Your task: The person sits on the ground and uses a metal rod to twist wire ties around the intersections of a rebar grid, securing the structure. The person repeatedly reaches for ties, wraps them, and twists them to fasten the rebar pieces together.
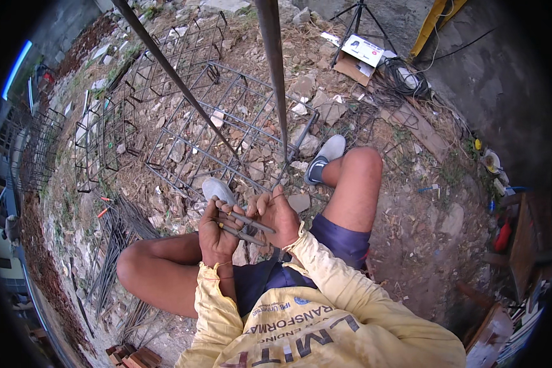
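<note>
While the person sits on the rubble-strewn ground with both knees spread, the left hand [218, 232] is curled tight around a pair of pliers [242, 228], fingers wrapped over the handles so the fist reads as closed. Right beside it, almost knuckle to knuckle, the right hand [280, 214] is half closed, fingertips pinching a thin tie wire [280, 182] that runs up toward the bars; thumb and fingers are bent in, palm partly showing. Both hands hover between the thighs, just above the blue shorts [343, 240]. 2 long steel bars [275, 67] rise from near the hands toward the top edge, one slanting left, one nearly upright. Behind them lies a welded rebar cage [227, 116] on its side across stones and dry grass, with more cages farther left. 2 grey shoes [328, 153] rest against the cage, one just past the left hand, one beyond the right knee. Yellow long sleeves [313, 264] cover both forearms. Off to the upper right sit a cardboard box [359, 55], a tripod [362, 18] and a coil of cable [405, 76], well apart from the hands.
</note>
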The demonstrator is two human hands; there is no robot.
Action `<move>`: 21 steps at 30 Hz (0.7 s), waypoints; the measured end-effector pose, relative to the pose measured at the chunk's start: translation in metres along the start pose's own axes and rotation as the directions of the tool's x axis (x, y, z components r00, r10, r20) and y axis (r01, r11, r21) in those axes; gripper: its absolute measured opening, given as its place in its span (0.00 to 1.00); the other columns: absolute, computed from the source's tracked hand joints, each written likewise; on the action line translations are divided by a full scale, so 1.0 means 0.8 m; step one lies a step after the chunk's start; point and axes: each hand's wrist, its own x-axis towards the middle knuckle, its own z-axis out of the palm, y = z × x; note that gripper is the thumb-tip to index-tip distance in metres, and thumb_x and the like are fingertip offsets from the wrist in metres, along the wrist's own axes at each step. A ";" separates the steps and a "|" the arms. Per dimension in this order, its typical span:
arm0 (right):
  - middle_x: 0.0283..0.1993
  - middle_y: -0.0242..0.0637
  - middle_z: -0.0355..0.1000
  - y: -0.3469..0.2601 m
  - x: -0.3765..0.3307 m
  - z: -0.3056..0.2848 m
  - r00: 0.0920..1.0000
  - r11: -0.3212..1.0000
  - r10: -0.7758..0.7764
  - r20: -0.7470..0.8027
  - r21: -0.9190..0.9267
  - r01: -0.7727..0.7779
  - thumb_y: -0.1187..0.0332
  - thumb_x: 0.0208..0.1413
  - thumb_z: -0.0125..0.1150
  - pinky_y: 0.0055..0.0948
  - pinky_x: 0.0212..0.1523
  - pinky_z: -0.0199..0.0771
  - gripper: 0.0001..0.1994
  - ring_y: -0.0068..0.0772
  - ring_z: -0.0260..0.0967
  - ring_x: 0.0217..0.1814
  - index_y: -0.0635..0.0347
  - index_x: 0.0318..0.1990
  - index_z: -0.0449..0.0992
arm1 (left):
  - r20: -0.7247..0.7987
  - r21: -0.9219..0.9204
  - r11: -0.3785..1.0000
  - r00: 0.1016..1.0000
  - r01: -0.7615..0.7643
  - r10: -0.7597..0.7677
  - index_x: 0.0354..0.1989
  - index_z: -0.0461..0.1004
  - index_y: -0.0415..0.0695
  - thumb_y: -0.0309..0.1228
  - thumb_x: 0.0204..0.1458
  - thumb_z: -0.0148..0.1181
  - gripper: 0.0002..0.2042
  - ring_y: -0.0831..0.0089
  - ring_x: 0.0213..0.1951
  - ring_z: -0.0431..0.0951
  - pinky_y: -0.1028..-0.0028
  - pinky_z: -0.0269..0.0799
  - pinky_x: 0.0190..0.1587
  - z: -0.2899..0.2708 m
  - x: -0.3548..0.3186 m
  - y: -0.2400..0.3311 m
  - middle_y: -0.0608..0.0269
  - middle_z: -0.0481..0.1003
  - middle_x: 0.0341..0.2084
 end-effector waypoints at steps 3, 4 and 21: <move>0.18 0.25 0.56 0.014 0.007 -0.002 0.963 0.971 0.146 -0.225 0.220 -0.096 0.38 0.63 0.35 0.34 0.36 0.68 0.28 0.27 0.58 0.23 0.48 0.20 0.58 | 0.060 -0.019 0.967 0.965 -0.253 0.254 0.35 0.70 0.44 0.34 0.63 0.48 0.09 0.73 0.30 0.72 0.62 0.73 0.46 -0.001 0.010 0.011 0.68 0.72 0.25; 0.14 0.22 0.49 0.015 0.007 -0.002 0.904 0.924 0.282 -0.322 0.346 -0.165 0.36 0.62 0.35 0.36 0.33 0.67 0.28 0.26 0.53 0.18 0.46 0.19 0.56 | 0.040 -0.042 0.941 0.940 -0.337 0.338 0.34 0.69 0.44 0.34 0.63 0.49 0.09 0.73 0.30 0.72 0.61 0.72 0.48 0.017 0.003 0.009 0.67 0.72 0.25; 0.15 0.19 0.49 -0.043 0.020 -0.004 0.926 0.843 0.318 -0.203 0.508 -0.178 0.43 0.65 0.39 0.29 0.30 0.65 0.22 0.18 0.49 0.16 0.46 0.24 0.59 | 0.427 0.504 0.369 0.597 -0.781 0.679 0.48 0.68 0.43 0.36 0.61 0.54 0.12 0.74 0.38 0.74 0.80 0.70 0.35 0.136 -0.086 0.075 0.65 0.73 0.34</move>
